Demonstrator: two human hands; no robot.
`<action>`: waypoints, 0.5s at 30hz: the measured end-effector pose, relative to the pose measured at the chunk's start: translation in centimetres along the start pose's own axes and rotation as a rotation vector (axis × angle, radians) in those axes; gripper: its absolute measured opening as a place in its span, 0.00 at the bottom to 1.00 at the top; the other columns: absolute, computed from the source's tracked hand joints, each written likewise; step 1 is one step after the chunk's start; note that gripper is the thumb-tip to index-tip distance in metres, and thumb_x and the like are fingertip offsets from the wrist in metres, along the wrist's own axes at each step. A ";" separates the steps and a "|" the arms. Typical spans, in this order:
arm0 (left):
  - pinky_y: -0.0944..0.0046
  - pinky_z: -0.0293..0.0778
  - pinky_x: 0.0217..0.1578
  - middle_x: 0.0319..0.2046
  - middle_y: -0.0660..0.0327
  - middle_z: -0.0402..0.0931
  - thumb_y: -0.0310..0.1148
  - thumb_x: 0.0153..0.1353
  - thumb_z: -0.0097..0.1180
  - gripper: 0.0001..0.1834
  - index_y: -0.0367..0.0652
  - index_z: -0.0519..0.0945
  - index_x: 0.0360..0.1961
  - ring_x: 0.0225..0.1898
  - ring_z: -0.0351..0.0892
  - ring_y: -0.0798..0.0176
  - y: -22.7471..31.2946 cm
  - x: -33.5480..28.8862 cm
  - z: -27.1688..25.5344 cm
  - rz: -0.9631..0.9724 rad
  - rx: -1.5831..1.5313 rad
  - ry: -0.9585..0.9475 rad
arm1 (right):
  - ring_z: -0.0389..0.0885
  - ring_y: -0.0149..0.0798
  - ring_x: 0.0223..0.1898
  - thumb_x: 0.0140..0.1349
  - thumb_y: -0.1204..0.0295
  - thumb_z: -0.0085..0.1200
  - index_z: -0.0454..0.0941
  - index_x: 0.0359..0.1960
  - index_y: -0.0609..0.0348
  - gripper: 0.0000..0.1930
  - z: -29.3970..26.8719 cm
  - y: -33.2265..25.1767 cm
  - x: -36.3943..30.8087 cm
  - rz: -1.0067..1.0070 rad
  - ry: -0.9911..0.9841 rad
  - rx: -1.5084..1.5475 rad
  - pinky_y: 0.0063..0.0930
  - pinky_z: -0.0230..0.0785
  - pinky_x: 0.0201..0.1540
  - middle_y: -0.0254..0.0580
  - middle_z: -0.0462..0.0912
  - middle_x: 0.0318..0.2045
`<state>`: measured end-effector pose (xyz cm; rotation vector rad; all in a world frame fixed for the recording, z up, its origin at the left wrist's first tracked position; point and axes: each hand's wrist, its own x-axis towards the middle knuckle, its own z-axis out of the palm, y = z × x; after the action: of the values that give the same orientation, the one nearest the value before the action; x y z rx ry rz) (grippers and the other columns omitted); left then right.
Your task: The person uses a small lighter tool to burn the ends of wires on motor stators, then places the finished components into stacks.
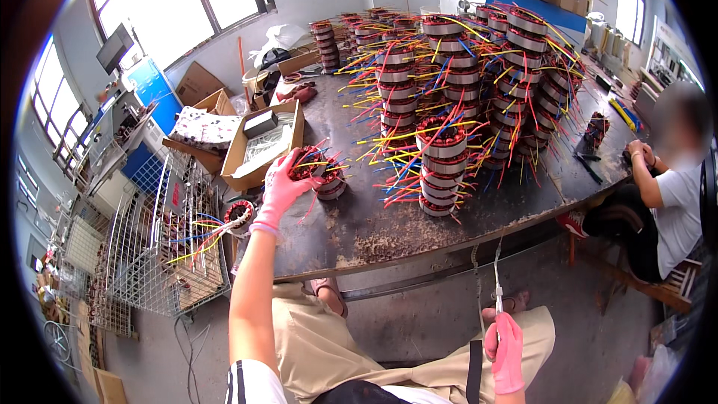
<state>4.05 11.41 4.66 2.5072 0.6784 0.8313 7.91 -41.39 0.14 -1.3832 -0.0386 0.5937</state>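
Head view: left hand (281, 190) has its fingers clamped on a wound ring (307, 164) over the table's (404, 238) left part; right hand's (507, 348) are closed round a slim tool (499, 295). I'd go snug but gentle on that ring.

Tabletop (342, 215) front passable; stator stacks (444, 151) obstruct right of left fingers (285, 164).

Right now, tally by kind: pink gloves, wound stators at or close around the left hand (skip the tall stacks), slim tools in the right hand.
Pink gloves: 2
Wound stators: 3
Slim tool: 1
Total: 6
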 end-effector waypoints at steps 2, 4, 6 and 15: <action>0.58 0.70 0.58 0.50 0.49 0.77 0.48 0.39 0.76 0.51 0.38 0.70 0.65 0.55 0.76 0.53 -1.3 1.1 1.2 -0.020 0.058 0.005 | 0.55 0.20 0.11 0.75 0.60 0.42 0.76 0.47 0.71 0.21 -0.1 0.0 -0.2 -0.008 -0.027 0.009 0.18 0.43 0.13 0.27 0.65 0.12; 0.57 0.69 0.58 0.52 0.49 0.76 0.50 0.36 0.77 0.53 0.39 0.71 0.65 0.56 0.75 0.51 -0.2 1.8 2.8 -0.083 0.058 -0.040 | 0.55 0.20 0.11 0.75 0.60 0.43 0.76 0.47 0.71 0.21 -0.5 -0.1 -0.3 0.011 -0.001 0.000 0.18 0.43 0.13 0.27 0.65 0.12; 0.54 0.68 0.58 0.51 0.49 0.77 0.55 0.35 0.76 0.53 0.40 0.72 0.64 0.56 0.73 0.48 0.3 1.9 4.1 -0.085 0.009 -0.020 | 0.55 0.20 0.10 0.75 0.60 0.43 0.76 0.47 0.70 0.21 -0.8 -0.1 -0.2 0.024 0.012 0.002 0.18 0.43 0.12 0.27 0.65 0.12; 0.53 0.66 0.62 0.55 0.46 0.74 0.56 0.40 0.74 0.50 0.41 0.72 0.64 0.59 0.72 0.46 -0.1 3.5 3.7 0.027 0.198 -0.143 | 0.55 0.20 0.10 0.74 0.60 0.45 0.77 0.47 0.68 0.20 -0.9 0.3 0.3 0.026 0.037 0.025 0.18 0.42 0.12 0.27 0.65 0.12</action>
<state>8.84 12.61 3.46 2.7263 0.7100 0.6126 8.37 -42.08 -0.37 -1.3716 0.0163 0.5878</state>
